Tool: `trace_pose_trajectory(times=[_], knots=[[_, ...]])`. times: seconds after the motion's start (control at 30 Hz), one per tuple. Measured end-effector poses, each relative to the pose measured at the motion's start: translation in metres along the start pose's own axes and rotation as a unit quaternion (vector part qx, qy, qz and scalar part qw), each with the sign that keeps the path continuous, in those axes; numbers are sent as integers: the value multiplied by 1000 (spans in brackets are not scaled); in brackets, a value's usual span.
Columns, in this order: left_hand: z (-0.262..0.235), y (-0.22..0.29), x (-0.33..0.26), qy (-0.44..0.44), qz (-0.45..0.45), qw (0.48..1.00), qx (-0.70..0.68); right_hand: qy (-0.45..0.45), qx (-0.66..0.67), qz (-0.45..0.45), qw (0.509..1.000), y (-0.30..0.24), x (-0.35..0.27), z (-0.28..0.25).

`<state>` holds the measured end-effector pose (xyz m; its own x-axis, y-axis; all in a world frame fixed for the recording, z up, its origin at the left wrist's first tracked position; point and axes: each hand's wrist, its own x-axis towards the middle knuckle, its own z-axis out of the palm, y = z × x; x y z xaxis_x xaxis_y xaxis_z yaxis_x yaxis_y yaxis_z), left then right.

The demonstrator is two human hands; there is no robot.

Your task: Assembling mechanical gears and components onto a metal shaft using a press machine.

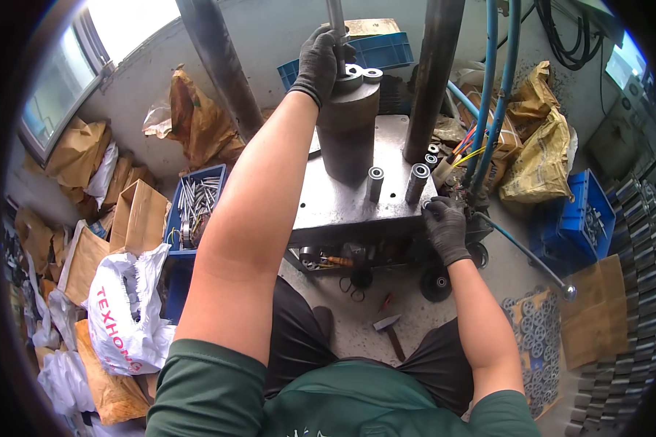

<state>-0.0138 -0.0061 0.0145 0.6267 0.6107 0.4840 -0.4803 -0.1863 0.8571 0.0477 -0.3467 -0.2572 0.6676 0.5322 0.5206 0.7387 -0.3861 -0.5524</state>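
Observation:
My left hand (319,64), in a dark glove, is closed around a thin vertical steel rod (335,18) that stands on a grey steel cylinder (348,135) on the press plate (335,207). Two metal rings (362,73) lie on top of the cylinder beside that hand. My right hand (446,227), also gloved, rests curled on the plate's right front corner, near a bundle of wires. Two short metal sleeves (375,182) (418,180) stand upright on the plate between the cylinder and the right hand.
Two dark press columns (222,65) (431,73) rise from the plate. Blue hoses (492,87) hang at the right. A blue crate of steel pins (195,204) sits left, another blue crate (583,218) right. A hammer (390,331) lies on the floor. Bags and cardboard crowd the left.

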Motion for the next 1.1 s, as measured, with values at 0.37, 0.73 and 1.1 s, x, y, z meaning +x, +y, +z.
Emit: trace_pose_trajectory(times=[0.37,0.73,1.1], knots=[[1,-7,-4,23,34,995,88,-2,170,-50,984,-113,-1,-141],[7,1,-13,46,62,969,233,-350,-193,-28,916,-100,-13,-322],[8,-10,-9,63,96,966,233,-313,-188,88,927,-109,-83,-296]])
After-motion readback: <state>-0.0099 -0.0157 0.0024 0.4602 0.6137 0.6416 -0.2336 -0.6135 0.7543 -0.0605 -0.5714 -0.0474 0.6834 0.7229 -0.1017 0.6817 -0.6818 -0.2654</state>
